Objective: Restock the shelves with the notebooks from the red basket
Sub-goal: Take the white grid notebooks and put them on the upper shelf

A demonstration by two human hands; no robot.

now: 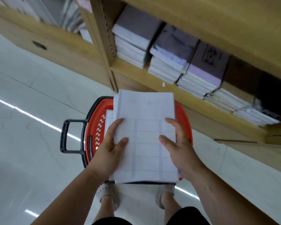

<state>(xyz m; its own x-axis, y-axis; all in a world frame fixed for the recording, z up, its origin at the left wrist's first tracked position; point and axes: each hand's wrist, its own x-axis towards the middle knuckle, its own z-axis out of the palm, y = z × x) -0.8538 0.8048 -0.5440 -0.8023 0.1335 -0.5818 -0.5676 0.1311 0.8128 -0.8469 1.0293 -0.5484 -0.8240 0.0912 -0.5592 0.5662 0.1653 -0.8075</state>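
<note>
Above the red plastic basket [94,127] on the pale floor [31,114], we hold a stack of white notebooks with dotted-line covers [146,132] between both hands. Our left hand [109,150] grips the stack's left edge, our right hand [179,148] its right edge, thumbs pressed on top. Another white notebook [109,118] lies in the basket beneath, near the wooden shelf [136,73].

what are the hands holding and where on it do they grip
A stack of white notebooks, above the red basket. The left hand grips its left edge and the right hand its right edge, thumbs on top.
</note>
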